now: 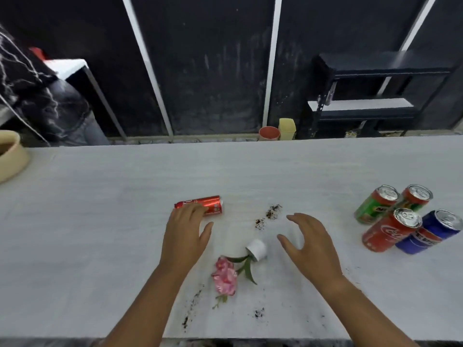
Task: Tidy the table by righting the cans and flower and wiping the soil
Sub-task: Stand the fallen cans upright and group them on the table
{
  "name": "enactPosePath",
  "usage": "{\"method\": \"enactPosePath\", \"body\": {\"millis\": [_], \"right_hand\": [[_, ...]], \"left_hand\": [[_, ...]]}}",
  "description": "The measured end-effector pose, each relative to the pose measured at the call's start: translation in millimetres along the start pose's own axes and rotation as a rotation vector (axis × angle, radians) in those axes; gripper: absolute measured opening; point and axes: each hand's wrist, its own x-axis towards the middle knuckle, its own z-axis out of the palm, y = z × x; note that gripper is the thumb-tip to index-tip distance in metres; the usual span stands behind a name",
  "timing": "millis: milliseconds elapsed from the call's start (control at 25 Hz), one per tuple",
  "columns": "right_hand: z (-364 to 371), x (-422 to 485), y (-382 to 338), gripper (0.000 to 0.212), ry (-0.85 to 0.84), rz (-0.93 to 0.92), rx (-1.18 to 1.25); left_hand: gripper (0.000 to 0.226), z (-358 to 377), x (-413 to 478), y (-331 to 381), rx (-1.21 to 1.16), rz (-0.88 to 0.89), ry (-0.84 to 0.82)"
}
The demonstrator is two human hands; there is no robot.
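A slim red can (pixel 208 203) lies on its side mid-table. My left hand (pixel 185 236) hovers over its near end, fingers apart, with no grip on it. A pink flower (pixel 225 276) in a small white pot (pixel 257 249) lies tipped over between my hands. My right hand (pixel 309 244) is open just right of the pot, not touching it. Soil (pixel 273 211) is scattered beyond the pot, and more soil (pixel 191 306) lies near the front edge. Several cans stand upright at the right: a green one (pixel 374 205), a red one (pixel 387 231), a blue one (pixel 429 232).
The white table (pixel 100 221) spans the view. A beige bowl (pixel 11 156) sits at its far left edge. Beyond the far edge are an orange pot (pixel 268 133), a yellow bin (pixel 287 128) and a black shelf (pixel 370 96). A person (pixel 37 96) stands at the back left.
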Motion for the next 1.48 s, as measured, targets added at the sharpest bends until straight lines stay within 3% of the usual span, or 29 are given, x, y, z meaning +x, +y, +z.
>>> {"method": "enactPosePath", "body": {"millis": [280, 560, 720, 960, 1080, 1240, 1480], "right_hand": [[54.4, 63.9, -85.6, 0.050, -0.175, -0.235, 0.022], [128.8, 115.6, -161.3, 0.065, -0.448, -0.459, -0.014], [160.1, 122.7, -174.2, 0.074, -0.512, -0.410, -0.060], [163.9, 115.4, -165.1, 0.065, -0.396, -0.348, 0.010], [148.7, 102.5, -153.1, 0.066, -0.350, -0.198, 0.240], [113.2, 81.8, -127.1, 0.062, -0.154, 0.003, 0.552], [48.3, 48.2, -77.3, 0.065, 0.040, 0.131, 0.680]], "left_hand": [[0.046, -0.7, -46.5, -96.7, 0.022, -0.236, -0.008], [0.040, 10.6, -49.0, -107.9, 0.009, -0.280, -0.010], [0.041, 10.2, -48.8, -108.0, 0.016, -0.279, -0.010], [0.043, 13.4, -47.5, -110.8, 0.017, -0.283, -0.011], [0.042, 16.4, -48.1, -112.2, 0.021, -0.273, 0.012], [0.043, 16.8, -48.2, -112.0, 0.023, -0.276, 0.014], [0.038, 3.6, -45.9, -99.5, -0.002, -0.317, -0.027]]}}
